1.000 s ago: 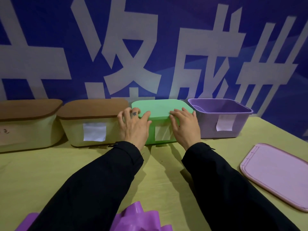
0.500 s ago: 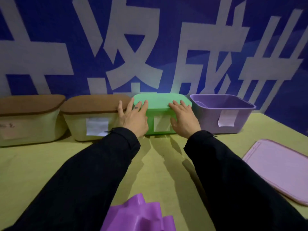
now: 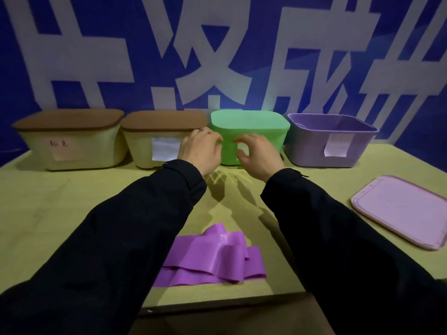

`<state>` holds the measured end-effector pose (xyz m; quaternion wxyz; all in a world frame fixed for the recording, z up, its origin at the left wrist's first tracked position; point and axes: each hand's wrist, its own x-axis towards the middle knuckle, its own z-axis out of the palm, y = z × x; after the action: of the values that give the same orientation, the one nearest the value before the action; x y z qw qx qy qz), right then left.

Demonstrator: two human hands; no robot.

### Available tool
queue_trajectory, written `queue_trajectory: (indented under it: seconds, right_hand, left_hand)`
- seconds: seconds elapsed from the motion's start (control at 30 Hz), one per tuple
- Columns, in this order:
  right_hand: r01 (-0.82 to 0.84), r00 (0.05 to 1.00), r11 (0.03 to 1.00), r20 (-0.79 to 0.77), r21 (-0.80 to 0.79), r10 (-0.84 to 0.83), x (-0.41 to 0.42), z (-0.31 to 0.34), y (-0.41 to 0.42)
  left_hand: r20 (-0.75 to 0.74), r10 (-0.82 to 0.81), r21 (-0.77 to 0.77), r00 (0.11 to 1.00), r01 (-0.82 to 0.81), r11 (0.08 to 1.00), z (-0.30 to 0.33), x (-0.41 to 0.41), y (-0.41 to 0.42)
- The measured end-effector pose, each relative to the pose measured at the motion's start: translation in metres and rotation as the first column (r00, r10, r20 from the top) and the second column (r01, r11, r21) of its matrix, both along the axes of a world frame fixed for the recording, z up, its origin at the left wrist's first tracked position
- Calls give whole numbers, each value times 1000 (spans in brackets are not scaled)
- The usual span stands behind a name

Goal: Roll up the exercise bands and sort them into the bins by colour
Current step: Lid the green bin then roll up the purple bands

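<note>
Head camera showed the purple band (image 3: 212, 257) lying loose and crumpled on the table (image 3: 72, 213), near the front edge and between my two sleeves. It was not rolled yet, and neither of my hands touched it.

A second before, both my hands lay flat on the lid of the green bin (image 3: 249, 134), with the fingers over its front edge, as if I pressed the lid down. At this moment they had come off it. My left hand (image 3: 202, 151) hung in front of the left corner of the green bin, fingers loosely curled and holding nothing. My right hand (image 3: 258, 155) was in front of the same bin, also relaxed and half curled, with nothing inside it. I could not tell if any fingertip was touching the bin wall.

I judged that the green bin was closed and finished, so my hands were free for the next band. The purple bin (image 3: 331, 143) stood open just to the right of the green one, and its pink lid (image 3: 406, 211) lay on the table well to the right. This matched the colour of the band, so I thought the next step was to bring both hands back to the band, roll it, and put it there.

Two beige bins with brown lids (image 3: 70, 141) (image 3: 157, 141) stood closed at the left of the row.
</note>
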<state>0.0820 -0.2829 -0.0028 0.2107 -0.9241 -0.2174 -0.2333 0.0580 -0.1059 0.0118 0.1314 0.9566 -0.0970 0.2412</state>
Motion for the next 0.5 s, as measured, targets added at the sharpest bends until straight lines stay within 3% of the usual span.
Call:
queue_trajectory:
  seconds: [0.13, 0.23, 0.37, 0.5]
  right_hand:
    - [-90, 990, 994, -112, -60, 82, -26, -4, 28]
    - [-171, 978, 981, -140, -88, 158, -45, -6, 54]
    - [-296, 942, 943, -207, -153, 263, -67, -11, 92]
    - [-410, 902, 877, -253, -249, 350, -87, -11, 125]
  left_hand:
    - [-89, 4, -46, 996, -8, 999, -1, -32, 14]
    - [-225, 92, 29, 970, -88, 996, -5, -57, 44]
    - [-500, 260, 187, 826, -191, 964, -7, -99, 95]
    - [-577, 403, 260, 710, -309, 915, -5, -139, 137]
